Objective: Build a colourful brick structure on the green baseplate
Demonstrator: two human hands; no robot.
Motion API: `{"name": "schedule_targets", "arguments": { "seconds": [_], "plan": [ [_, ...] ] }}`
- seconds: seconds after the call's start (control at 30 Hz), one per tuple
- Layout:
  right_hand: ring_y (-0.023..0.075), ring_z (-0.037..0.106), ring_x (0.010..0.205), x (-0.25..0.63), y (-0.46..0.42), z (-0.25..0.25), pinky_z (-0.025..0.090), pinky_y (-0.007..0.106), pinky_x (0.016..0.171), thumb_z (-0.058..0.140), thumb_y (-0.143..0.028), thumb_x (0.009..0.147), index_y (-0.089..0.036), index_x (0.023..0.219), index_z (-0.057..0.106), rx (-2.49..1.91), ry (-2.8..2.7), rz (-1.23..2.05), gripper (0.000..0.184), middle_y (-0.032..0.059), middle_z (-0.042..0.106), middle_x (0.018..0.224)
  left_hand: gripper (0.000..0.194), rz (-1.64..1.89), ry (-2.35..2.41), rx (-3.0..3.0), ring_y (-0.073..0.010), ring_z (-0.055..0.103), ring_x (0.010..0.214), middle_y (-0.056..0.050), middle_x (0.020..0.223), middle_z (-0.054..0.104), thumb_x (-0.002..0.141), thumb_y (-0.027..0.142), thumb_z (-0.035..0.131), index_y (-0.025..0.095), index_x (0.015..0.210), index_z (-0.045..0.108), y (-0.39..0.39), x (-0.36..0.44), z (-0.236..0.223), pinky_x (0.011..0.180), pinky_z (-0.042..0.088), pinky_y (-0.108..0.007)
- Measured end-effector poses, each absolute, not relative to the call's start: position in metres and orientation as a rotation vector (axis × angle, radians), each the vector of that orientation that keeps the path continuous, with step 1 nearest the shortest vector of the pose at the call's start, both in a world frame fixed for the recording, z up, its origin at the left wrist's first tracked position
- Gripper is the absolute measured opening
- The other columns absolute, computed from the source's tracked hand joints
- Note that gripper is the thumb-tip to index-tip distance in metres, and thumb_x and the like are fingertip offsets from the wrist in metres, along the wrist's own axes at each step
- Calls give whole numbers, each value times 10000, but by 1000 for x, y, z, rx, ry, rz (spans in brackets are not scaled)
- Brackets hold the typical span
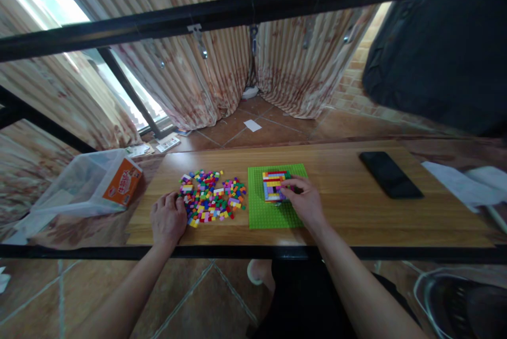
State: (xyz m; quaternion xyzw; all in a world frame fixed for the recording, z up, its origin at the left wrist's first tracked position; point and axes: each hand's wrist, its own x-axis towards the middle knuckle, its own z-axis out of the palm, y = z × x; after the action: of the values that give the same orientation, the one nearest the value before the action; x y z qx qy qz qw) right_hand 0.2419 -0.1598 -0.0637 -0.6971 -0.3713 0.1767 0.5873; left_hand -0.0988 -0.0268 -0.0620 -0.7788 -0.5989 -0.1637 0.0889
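A green studded baseplate (259, 216) lies on the wooden tabletop. On its upper middle stands a block of multicoloured toy bricks (271, 183), with red, yellow, white and purple layers. My right hand (307, 203) reaches over the right side of this block, thumb and fingertips pinched together at a small toy brick there. The fingers partly cover that brick, so its shape is unclear. Left of the baseplate spreads a pile of loose toy bricks (208, 196) in many colours. At the pile's left edge my left hand (169, 218) rests palm down, its fingers loosely bent and slightly apart.
A black phone (391, 174) lies on the right of the tabletop (336, 165). Off its left end sits a clear plastic box (85, 180) with an orange label. Papers (455, 183) lie beyond the right end. A black metal bar (237, 11) crosses above the far side.
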Motion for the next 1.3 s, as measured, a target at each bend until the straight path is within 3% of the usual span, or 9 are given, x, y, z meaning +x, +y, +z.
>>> {"name": "schedule_targets", "arguments": {
  "seconds": [0.17,0.43,0.63,0.87,1.0,1.13,1.3],
  "plan": [
    [229,624,984,244,-153,-67,461,416,937,733,-322,629,-232,768,771,-1613,-780,434,170,63,678,1017,422,-487,-1753,-2333,-336,569,1161,-197,1165,683,953,293,329,104,1147,651,-28,-98,-61,996,419,-482],
    [193,605,746,246,-144,-73,486,340,720,722,-350,628,-210,745,768,-1654,-749,485,188,40,695,784,415,-515,-1785,-2306,-318,582,1146,-176,1164,688,951,306,337,121,1147,653,-27,-99,-64,1003,421,-460],
    [190,584,731,246,-144,-69,482,361,729,730,-363,614,-219,708,765,-1638,-746,460,175,41,684,794,395,-563,-1784,-2304,-311,588,1140,-170,1152,692,948,307,354,141,1130,663,-28,-98,-62,1000,425,-456],
    [210,625,753,260,-161,-62,506,389,746,728,-479,673,-183,970,757,-1518,-681,571,420,70,721,853,418,-508,-1842,-2297,-320,578,1155,-178,1170,686,966,310,327,120,1136,659,-29,-95,-59,1008,425,-462],
    [282,634,974,266,-171,-57,508,462,851,695,-503,730,-184,1096,723,-1701,-900,346,487,133,689,1087,397,-543,-1865,-2276,-303,593,1118,-155,1151,691,966,324,347,145,1135,659,-30,-94,-61,997,428,-445],
    [354,441,1352,262,-170,-53,371,550,1092,711,-431,739,-202,1312,609,-1760,-1330,214,625,174,491,1446,401,-560,-1912,-2249,-303,598,1101,-157,1157,685,971,329,348,138,1133,662,-33,-92,-60,991,433,-442],
    [365,366,1422,267,-153,-56,332,579,1129,767,-386,685,-257,1444,467,-1775,-1575,297,826,151,393,1536,377,-597,-1954,-2243,-299,588,1119,-151,1175,677,970,335,369,157,1119,666,-35,-90,-58,992,434,-438]
  ]
}}
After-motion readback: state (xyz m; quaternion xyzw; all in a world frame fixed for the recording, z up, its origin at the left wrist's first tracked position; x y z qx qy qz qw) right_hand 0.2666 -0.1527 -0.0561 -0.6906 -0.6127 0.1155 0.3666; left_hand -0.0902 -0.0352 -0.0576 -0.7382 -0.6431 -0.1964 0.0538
